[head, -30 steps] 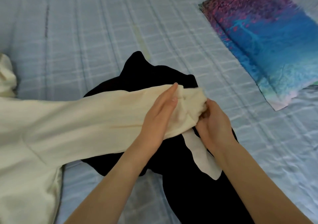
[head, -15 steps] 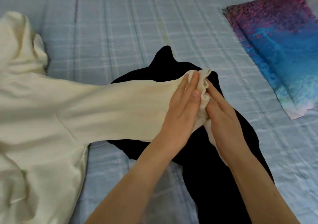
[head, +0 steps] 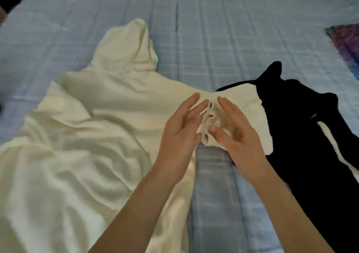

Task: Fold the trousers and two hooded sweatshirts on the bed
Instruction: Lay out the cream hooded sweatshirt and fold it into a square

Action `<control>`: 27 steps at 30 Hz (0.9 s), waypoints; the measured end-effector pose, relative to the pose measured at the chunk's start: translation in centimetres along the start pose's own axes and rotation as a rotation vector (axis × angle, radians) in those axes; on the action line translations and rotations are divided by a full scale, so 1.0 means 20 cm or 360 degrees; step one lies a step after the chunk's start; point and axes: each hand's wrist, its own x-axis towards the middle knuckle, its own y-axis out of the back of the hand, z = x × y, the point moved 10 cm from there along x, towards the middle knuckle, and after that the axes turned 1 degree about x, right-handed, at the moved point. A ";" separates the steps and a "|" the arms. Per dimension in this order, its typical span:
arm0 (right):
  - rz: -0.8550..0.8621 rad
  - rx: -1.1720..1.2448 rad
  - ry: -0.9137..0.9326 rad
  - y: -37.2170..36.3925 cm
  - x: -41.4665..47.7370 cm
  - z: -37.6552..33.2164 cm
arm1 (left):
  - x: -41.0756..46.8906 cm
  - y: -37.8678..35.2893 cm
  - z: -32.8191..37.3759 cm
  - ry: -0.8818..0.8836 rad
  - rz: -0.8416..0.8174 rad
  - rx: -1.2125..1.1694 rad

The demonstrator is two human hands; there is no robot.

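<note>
Left hand (head: 180, 130) and right hand (head: 235, 136) face each other palm to palm, fingers loosely straight and gripping nothing, on either side of the bunched sleeve (head: 209, 120) of the cream hooded sweatshirt (head: 97, 126). That sweatshirt sprawls rumpled and unfolded across the bed (head: 213, 29), hood upward, its sleeve end lying on a heaped black garment (head: 301, 145) (trousers or second sweatshirt, I cannot tell). Judging by this, folding has barely begun: nothing looks folded yet and all three pieces remain.
</note>
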 end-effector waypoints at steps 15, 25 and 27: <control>-0.0264 0.0303 -0.0114 -1.22 -0.15 -0.19 | -0.22 1.14 0.14 -0.0064 0.0548 -0.0087; -0.0546 -0.0354 0.0054 -1.99 -0.26 -0.09 | -0.36 1.94 -0.06 0.0114 0.0847 -0.0048; -0.0534 -0.0633 0.0143 -2.04 -0.28 -0.03 | -0.37 1.99 -0.15 0.0183 0.0840 -0.0069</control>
